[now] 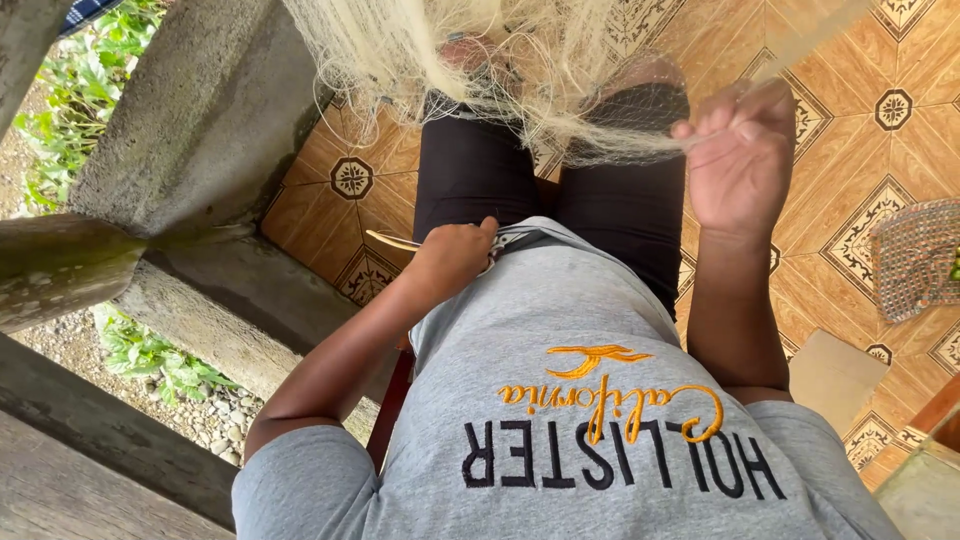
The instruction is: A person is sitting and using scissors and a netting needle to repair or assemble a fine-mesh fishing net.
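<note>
Head view: your right hand (738, 160) pinches pale fishing net (470, 60) draped over your knees; your left hand (452, 255) grips a thin netting needle (392, 240) at your lap.

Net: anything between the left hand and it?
Nothing visible. The left hand, holding a thin pale tool near the waist, is apart from the pale net draped over the knees; only the black-trousered lap lies between. The right hand already pinches the net.
</note>
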